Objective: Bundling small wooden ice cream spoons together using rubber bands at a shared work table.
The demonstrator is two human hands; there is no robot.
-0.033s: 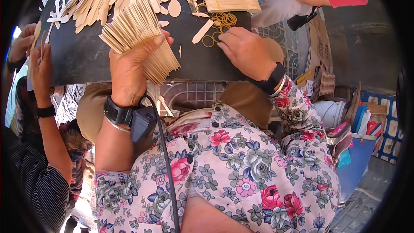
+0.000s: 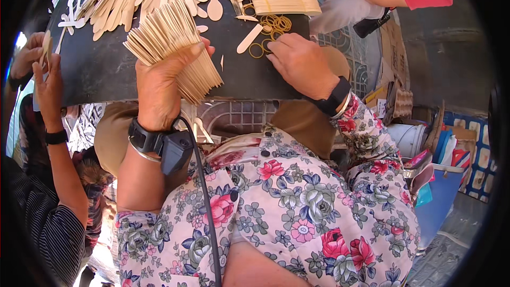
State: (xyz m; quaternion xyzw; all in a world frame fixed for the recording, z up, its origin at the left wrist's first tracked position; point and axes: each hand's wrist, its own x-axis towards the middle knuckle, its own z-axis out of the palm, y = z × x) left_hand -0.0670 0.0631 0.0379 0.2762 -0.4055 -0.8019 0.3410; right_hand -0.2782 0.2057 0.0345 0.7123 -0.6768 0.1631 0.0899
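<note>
My left hand (image 2: 164, 82) is closed round a thick bundle of flat wooden sticks (image 2: 169, 42), held tilted above the near edge of the dark table. The sticks fan out a little at their upper end. At the right, my right hand (image 2: 303, 66) rests by the tabletop with its fingers bent together. Its fingertips pinch at the edge of a rubber band (image 2: 266, 46), while the thumb is hidden. Next to them lie a small pile of yellow rubber bands (image 2: 276, 23) and one loose wooden stick (image 2: 249, 39).
A large heap of wooden spoons and sticks (image 2: 133, 0) covers the far left of the table (image 2: 95, 82). A banded bundle of sticks (image 2: 284, 1) lies at the far right. At the left, a co-worker's hands (image 2: 49, 77) hold wooden pieces. Another person sits far right. A blue bin (image 2: 438, 202) stands right.
My right hand has shifted very slightly left toward the rubber bands. My left hand with its bundle has barely moved. The co-worker's hands have brought their wooden pieces closer together.
</note>
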